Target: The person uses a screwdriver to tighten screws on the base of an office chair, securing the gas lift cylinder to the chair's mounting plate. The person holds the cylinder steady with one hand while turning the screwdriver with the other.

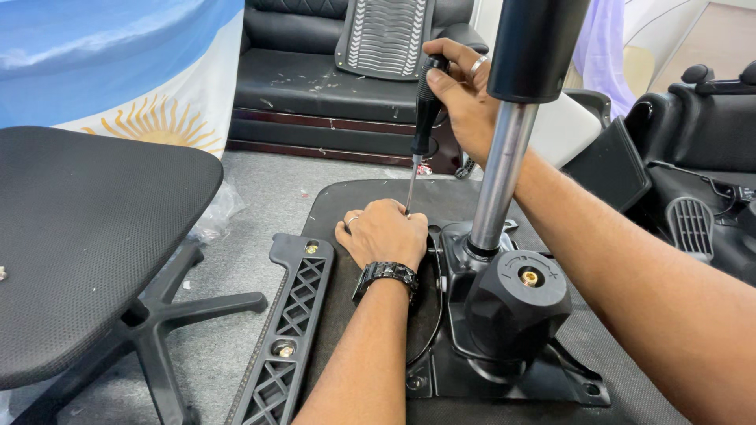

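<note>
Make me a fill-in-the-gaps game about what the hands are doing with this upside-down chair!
1. The right hand grips the black handle of a ____.
2. The left hand, steadying the tool's tip, has a black ____ on its wrist.
3. A shiny metal ____ stands up from the mechanism plate beside the hands.
4. On the right hand's finger sits a silver ____.

Missing words: screwdriver; watch; cylinder; ring.

A black-handled screwdriver (pixel 421 118) stands nearly upright, its handle gripped in the right hand (pixel 465 98), its thin metal shaft running down to the left hand (pixel 383 234), whose fingers close around the tip on the upturned seat base (pixel 354 197).
</note>
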